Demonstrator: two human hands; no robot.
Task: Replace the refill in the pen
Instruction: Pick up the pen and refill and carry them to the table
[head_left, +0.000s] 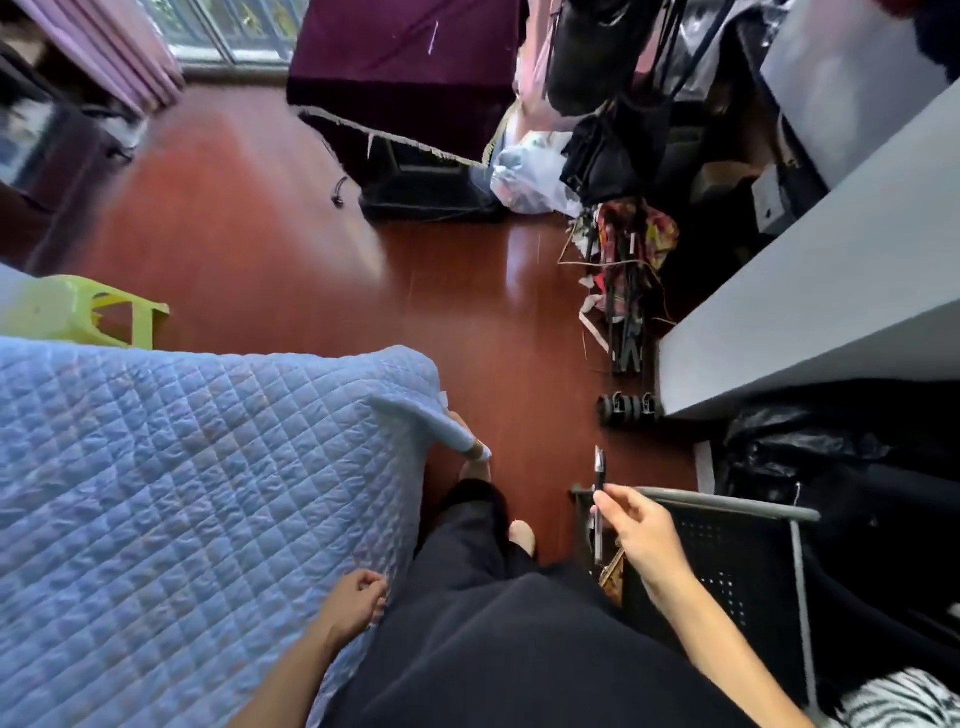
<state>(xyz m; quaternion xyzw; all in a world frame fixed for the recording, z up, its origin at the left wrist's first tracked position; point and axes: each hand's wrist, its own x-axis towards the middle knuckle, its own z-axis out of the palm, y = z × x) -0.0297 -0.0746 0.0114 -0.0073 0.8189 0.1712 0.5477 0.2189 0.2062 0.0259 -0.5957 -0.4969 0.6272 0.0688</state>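
Note:
A slim pen (600, 470) with a dark cap and clear barrel stands nearly upright in my right hand (641, 530), pinched between thumb and fingers at its middle, above the front edge of a black mesh rack. My left hand (358, 597) rests loosely curled at the edge of the blue quilt, by my left thigh, with nothing visible in it. I cannot tell whether the refill is inside the pen.
A blue quilted bed cover (182, 493) fills the left. A black mesh rack (727, 551) with a grey rail stands at the right, below a grey desk (810, 312). Red-brown floor (311, 249) lies ahead, with a green stool (88, 312), bags and clutter (613, 208) beyond.

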